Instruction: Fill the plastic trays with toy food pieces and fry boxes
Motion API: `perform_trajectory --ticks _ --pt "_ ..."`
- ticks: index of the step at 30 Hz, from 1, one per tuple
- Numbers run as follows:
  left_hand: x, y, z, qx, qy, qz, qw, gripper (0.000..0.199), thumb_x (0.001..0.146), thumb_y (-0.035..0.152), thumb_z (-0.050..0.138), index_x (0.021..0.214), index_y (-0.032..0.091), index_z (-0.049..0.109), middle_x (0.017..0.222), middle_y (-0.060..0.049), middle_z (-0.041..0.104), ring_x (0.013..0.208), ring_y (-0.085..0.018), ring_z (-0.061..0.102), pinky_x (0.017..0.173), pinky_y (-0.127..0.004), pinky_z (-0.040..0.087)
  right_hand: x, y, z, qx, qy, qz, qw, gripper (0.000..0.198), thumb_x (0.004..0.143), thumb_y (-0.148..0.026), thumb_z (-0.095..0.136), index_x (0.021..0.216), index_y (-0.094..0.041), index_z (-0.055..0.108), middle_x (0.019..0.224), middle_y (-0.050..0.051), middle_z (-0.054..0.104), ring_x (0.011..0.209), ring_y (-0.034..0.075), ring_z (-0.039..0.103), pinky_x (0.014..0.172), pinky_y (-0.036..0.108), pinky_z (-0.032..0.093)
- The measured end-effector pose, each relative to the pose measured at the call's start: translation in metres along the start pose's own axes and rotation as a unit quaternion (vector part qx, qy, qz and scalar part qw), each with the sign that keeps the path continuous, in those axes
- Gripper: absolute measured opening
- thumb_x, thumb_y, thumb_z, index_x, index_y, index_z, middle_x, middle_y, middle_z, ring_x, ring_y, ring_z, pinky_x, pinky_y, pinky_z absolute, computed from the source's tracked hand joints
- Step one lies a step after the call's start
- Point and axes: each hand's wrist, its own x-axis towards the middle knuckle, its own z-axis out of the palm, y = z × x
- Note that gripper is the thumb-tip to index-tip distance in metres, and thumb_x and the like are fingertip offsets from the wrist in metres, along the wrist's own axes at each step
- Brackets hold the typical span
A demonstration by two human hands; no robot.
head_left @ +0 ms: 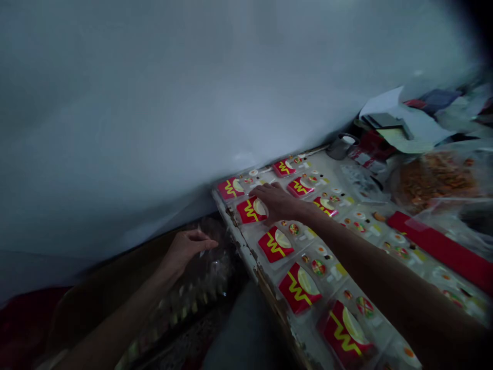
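Over the dark space left of the table, my left hand (pixel 192 245) is closed in a pinch, thumb against fingers. Clear plastic blister packs (pixel 192 298) lie below and behind it; whether the fingertips grip any plastic is too dim to tell. On the table, my right hand (pixel 272 199) reaches flat across the far rows, fingers stretched out and touching the packs. Beside it lies a clear blister pack with a red toy fries carton (pixel 251 210) marked in yellow. More such cartons (pixel 299 289) line the near rows, with small toy food pieces (pixel 318 267) beside them.
The worn table edge (pixel 265 293) runs between my hands. A pale wall or sheet (pixel 173 103) rises behind. At right are a long red strip (pixel 439 246), a bag of orange-brown pieces (pixel 435 177), a metal cup (pixel 341 146) and papers (pixel 412 123).
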Motion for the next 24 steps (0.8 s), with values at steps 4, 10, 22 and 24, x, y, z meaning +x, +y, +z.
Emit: perform_trajectory --ticks 4,10,22,24 --pt "-0.004 0.005 0.013 0.097 0.038 0.017 0.994 0.031 0.057 0.04 0.086 0.064 0.018 0.065 0.062 0.001 0.064 0.062 -0.015 0.056 0.06 -0.027 0.039 -0.021 -0.019 -0.03 -0.01 0.082 0.038 0.996 0.096 0.061 -0.035 0.09 0.145 -0.019 0.048 0.139 0.014 0.057 0.124 0.037 0.05 0.104 0.05 0.034" --pt "-0.009 0.018 0.028 0.169 0.022 0.07 0.983 0.031 0.06 0.041 0.086 0.065 0.019 0.066 0.064 0.0 0.067 0.063 -0.016 0.057 0.06 -0.027 0.039 -0.054 -0.044 -0.048 -0.047 0.149 0.096 0.983 0.1 0.062 -0.045 0.092 0.148 -0.021 0.046 0.139 0.015 0.057 0.125 0.041 0.047 0.105 0.053 0.032" --pt "-0.014 0.04 0.044 0.237 -0.105 0.068 0.963 0.031 0.053 0.038 0.087 0.061 0.018 0.065 0.06 0.003 0.063 0.062 -0.015 0.054 0.057 -0.026 0.035 -0.095 -0.077 -0.015 -0.066 0.165 0.139 0.974 0.091 0.075 -0.042 0.085 0.151 -0.018 0.04 0.136 0.017 0.057 0.124 0.041 0.044 0.101 0.051 0.033" --pt "-0.009 0.044 0.044 0.225 -0.132 0.076 0.962 0.033 0.05 0.038 0.088 0.061 0.018 0.064 0.06 0.004 0.061 0.061 -0.014 0.052 0.056 -0.026 0.035 -0.095 -0.084 -0.012 -0.053 0.167 0.143 0.974 0.091 0.076 -0.044 0.083 0.152 -0.018 0.04 0.137 0.018 0.057 0.122 0.04 0.046 0.098 0.051 0.034"
